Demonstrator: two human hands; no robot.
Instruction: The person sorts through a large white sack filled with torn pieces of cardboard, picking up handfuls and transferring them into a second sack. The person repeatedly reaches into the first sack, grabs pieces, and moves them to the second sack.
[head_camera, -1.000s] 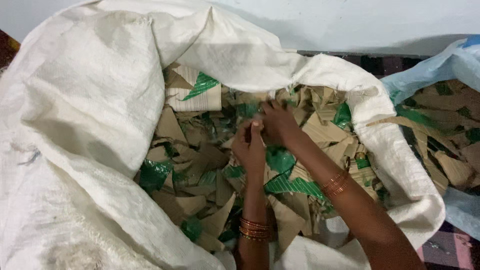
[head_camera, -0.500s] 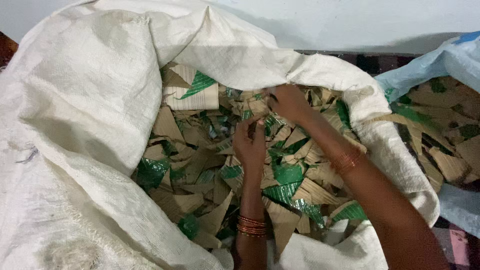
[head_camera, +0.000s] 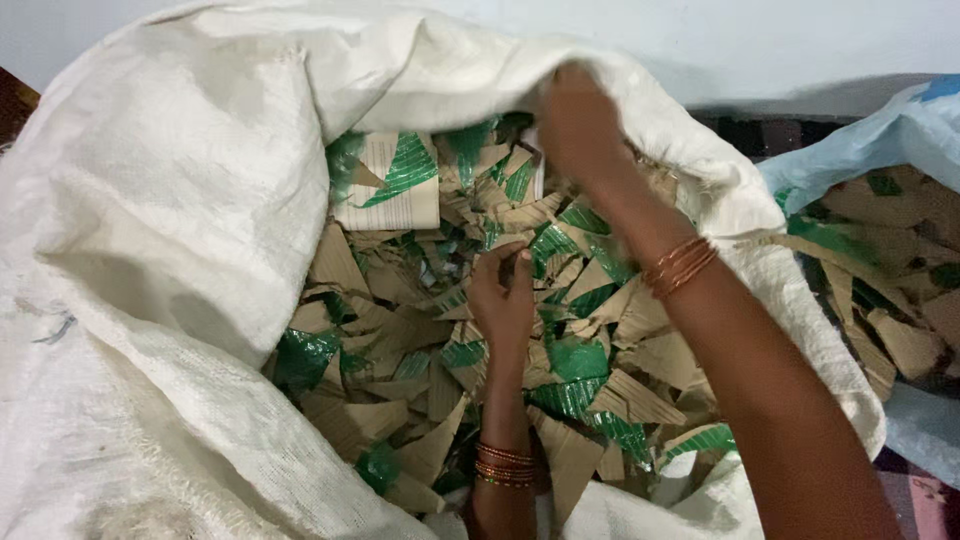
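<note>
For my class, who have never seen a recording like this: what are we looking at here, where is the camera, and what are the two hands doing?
There is no machine: a person works with two bare hands, and the camera sits on that person's head, looking down. So the arms enter from the bottom of the picture. In front lies a big white woven sack, open at the top and filled with brown and green cardboard scraps, mostly triangular pieces. The left hand rests down among the scraps, pinching a small piece; what it is cannot be told. The right hand reaches to the sack's far rim and looks blurred. Both wrists wear bangles. At the right edge, a light blue sack holds similar scraps.
</note>
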